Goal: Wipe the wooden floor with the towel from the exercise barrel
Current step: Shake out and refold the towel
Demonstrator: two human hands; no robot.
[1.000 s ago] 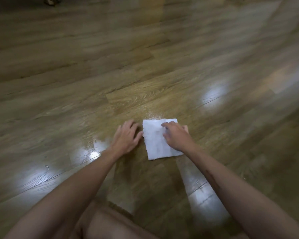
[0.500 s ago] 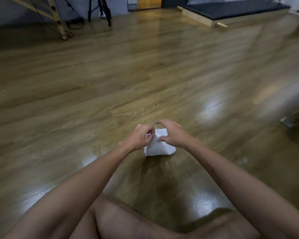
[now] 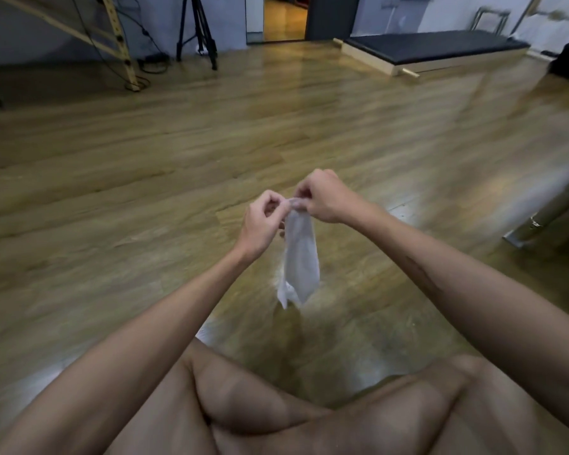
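Two hands, left hand (image 3: 262, 221) and right hand (image 3: 322, 200), pinch the top edge of the towel (image 3: 300, 257) with curled fingers; it hangs limp below the grip, above the wooden floor (image 3: 145, 198), probably for refolding.

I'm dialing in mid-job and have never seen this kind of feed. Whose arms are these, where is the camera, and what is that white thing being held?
There is no machine here: a person wears one wide-angle camera on the head, looking forward and down, so the arms are the wearer's own. The left hand and right hand both pinch the top edge of a white towel, which hangs down above the wooden floor; whether its lower tip touches the floor I cannot tell. The person's bare legs show at the bottom. Farther back stand a tripod and a low black padded platform.
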